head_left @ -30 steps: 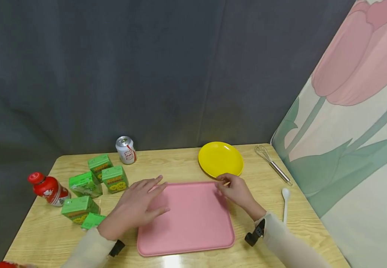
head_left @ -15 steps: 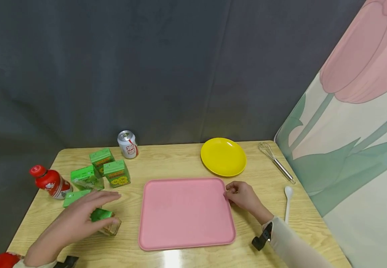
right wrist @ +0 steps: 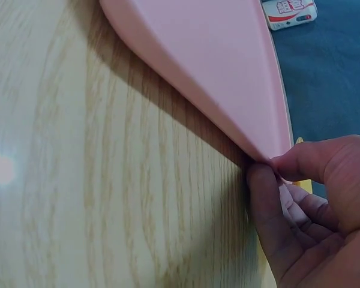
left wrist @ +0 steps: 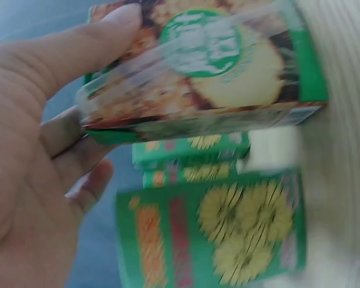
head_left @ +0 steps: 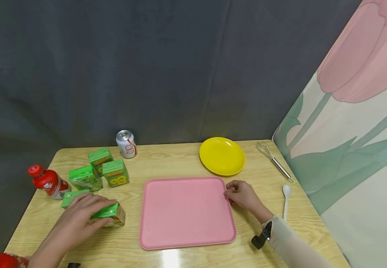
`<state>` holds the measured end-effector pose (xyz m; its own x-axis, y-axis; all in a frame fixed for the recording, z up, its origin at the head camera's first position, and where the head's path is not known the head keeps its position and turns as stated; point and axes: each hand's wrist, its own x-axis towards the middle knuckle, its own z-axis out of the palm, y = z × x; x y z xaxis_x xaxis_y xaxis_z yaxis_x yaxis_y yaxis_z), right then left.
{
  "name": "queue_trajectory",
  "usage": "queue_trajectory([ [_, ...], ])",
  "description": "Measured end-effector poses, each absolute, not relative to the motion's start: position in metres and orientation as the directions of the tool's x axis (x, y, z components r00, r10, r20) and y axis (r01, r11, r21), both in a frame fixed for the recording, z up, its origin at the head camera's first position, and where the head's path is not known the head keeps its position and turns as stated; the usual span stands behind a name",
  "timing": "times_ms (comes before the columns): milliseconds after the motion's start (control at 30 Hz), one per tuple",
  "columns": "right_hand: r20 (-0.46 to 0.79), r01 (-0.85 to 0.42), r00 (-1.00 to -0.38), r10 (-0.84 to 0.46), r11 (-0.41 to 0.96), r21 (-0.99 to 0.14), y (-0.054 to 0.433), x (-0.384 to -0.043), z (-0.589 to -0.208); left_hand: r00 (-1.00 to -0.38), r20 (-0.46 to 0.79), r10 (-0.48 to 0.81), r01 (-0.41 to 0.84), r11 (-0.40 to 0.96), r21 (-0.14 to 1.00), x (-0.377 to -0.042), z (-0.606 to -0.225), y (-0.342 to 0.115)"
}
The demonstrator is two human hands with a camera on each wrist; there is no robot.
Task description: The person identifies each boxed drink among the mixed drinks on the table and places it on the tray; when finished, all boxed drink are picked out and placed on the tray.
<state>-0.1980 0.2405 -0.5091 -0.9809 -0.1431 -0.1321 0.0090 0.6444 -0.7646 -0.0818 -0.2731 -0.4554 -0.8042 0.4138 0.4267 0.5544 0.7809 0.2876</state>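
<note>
My left hand [head_left: 77,219] grips a green drink carton [head_left: 118,216] on the table's left side. In the left wrist view that carton [left wrist: 228,66] shows a brown picture panel and a clear-wrapped straw; my thumb lies on this face and the fingers reach behind. A pink tray [head_left: 186,212] lies flat at the middle. My right hand [head_left: 244,196] pinches its right rim near the far corner, thumb and index finger meeting on the tray's edge [right wrist: 246,129] in the right wrist view.
Several more green cartons [head_left: 115,174] stand at the left beside a red bottle [head_left: 51,184]. A second red item [head_left: 6,261] shows at the bottom left. Behind are a can [head_left: 126,144] and a yellow plate [head_left: 221,156]; a whisk [head_left: 275,162] and white spoon [head_left: 285,203] lie right.
My left hand has moved left from above the tray and taken hold of the carton. My right hand has slid down the tray's right rim from the corner, and the tray has turned slightly.
</note>
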Motion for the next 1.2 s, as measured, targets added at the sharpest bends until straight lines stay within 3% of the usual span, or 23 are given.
queue_trajectory([
  [433,-0.148,0.032,-0.981,-0.129,0.640,-0.768,0.243,-0.200,-0.509,-0.851,0.413,0.325,0.526,0.516,0.677,-0.092,-0.474,-0.256],
  [833,-0.138,0.016,-0.980,-0.143,0.636,-0.772,0.243,-0.201,-0.512,-0.871,0.392,0.297,0.491,0.481,0.726,-0.095,-0.487,-0.259],
  [1200,-0.127,0.006,-0.981,-0.144,0.639,-0.769,0.244,-0.200,-0.511,-0.830,0.468,0.302,0.554,0.529,0.643,-0.105,-0.481,-0.251],
])
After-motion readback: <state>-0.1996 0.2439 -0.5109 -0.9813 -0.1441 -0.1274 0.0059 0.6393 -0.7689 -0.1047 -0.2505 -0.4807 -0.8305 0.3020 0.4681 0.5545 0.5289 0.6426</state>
